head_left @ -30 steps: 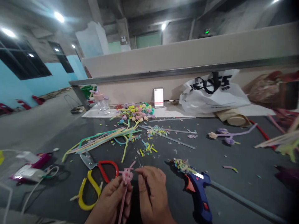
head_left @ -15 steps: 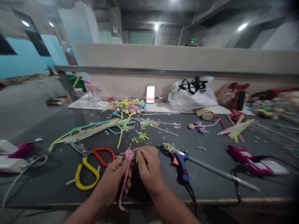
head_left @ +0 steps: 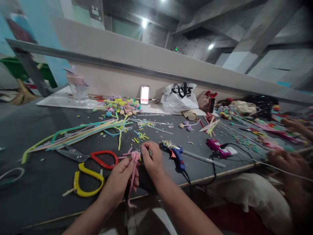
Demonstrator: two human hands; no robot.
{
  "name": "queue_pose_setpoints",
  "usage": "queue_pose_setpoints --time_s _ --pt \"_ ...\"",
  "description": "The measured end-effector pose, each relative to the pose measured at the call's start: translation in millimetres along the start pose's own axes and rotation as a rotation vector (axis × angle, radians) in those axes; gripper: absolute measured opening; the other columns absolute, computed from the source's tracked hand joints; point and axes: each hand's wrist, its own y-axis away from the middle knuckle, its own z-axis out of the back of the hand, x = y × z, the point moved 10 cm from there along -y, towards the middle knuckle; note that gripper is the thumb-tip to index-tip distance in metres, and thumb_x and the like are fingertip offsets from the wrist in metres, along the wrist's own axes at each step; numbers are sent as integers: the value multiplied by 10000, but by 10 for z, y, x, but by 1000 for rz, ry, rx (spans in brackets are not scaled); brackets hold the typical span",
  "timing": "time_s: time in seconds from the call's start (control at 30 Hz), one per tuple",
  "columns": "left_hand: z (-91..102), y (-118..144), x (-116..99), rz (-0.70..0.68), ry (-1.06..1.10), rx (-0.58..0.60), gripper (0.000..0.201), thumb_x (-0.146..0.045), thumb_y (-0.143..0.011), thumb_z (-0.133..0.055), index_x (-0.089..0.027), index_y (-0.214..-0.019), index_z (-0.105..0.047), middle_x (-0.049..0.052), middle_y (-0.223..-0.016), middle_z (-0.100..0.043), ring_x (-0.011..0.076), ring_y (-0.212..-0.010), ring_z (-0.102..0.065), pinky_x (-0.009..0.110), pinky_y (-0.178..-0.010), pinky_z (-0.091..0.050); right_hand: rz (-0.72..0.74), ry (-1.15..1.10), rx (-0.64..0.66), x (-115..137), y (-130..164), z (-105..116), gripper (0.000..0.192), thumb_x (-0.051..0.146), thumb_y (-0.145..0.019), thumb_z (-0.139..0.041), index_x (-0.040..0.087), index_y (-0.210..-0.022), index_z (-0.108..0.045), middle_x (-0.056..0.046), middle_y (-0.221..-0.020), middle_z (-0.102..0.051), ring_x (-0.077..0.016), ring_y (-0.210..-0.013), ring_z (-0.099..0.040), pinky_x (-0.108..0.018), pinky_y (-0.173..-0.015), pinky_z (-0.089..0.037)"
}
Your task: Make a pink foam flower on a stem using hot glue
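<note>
The room is big and a bit dark. The ceiling (head_left: 186,13) is grey concrete with thick beams. Small round lights (head_left: 144,23) shine up there, and one tiny green light (head_left: 176,49) glows far back. A long pale wall (head_left: 117,49) stands behind the table (head_left: 36,189), with a grey metal rail (head_left: 97,62) along it. The table is dark grey with a light edge at the front. On the left, a wall is painted blue (head_left: 52,65). A thick grey pillar (head_left: 254,42) leans across on the right.
</note>
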Motion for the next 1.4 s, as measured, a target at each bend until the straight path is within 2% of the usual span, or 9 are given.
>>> queue_pose_setpoints --time_s 0.2,0.37,0.47,0.63,0.73,0.9,1.1,1.27,1.4 --pt "-39 46 -50 -53 -2 -5 300 -477 -785 -523 -178 -788 -515 -54 -559 -538 53 -359 -467 137 -305 -362 24 -145 0 58 60 79 150 206 -835 -460 187 -722 -556 -3 -677 -560 -151 -686 -527 -284 -697 -390" --pt "-134 176 -62 -71 93 -22 288 -462 -776 -542 -183 -846 -527 -68 -530 -522 39 -295 -398 124 -247 -293 -39 -253 33 87 138 315 137 213 -834 -477 185 -760 -589 -13 -710 -596 -154 -699 -546 -272 -677 -410" --pt "-242 311 -40 -57 74 -13 284 -453 -769 -561 -176 -819 -527 -64 -529 -527 35 -292 -401 121 -247 -297 -10 -265 85 224 232 509 131 204 -836 -490 194 -841 -620 -27 -772 -629 -164 -753 -565 -289 -717 -410" --pt "-357 580 10 -22 42 21 295 -457 -749 -588 -169 -785 -538 -60 -518 -520 38 -295 -424 124 -266 -306 103 -280 144 546 425 733 130 177 -838 -500 211 -860 -622 -22 -803 -649 -164 -781 -573 -308 -749 -384" --pt "-370 728 18 -16 14 37 303 -465 -742 -592 -167 -772 -549 -54 -521 -517 37 -306 -424 124 -282 -292 143 -282 187 693 508 745 125 152 -833 -509 216 -853 -614 -7 -794 -648 -153 -766 -571 -307 -740 -365" --pt "-307 894 -66 -103 -139 46 314 -468 -778 -544 -160 -712 -543 -56 -451 -457 41 -338 -380 134 -329 -274 218 -242 259 880 599 703 108 127 -814 -538 218 -841 -590 12 -776 -639 -141 -765 -565 -315 -753 -333" --pt "-210 1006 -112 -183 -272 64 308 -438 -819 -489 -158 -708 -552 -46 -478 -433 65 -408 -364 165 -395 -307 359 -98 328 1088 667 708 201 46 -775 -509 220 -861 -563 6 -797 -639 -142 -777 -564 -337 -784 -306" --pt "-168 1028 -121 -231 -338 17 298 -398 -825 -488 -165 -644 -534 -46 -490 -414 73 -421 -376 171 -408 -311 312 -19 496 1108 677 619 182 52 -724 -510 218 -784 -551 23 -745 -625 -139 -738 -557 -343 -808 -308" --pt "-175 993 -57 -217 -324 -10 317 -399 -813 -498 -175 -590 -503 -48 -472 -395 80 -416 -373 174 -394 -311 265 13 544 1044 669 575 158 71 -705 -535 221 -752 -548 25 -728 -625 -146 -731 -561 -365 -844 -298"
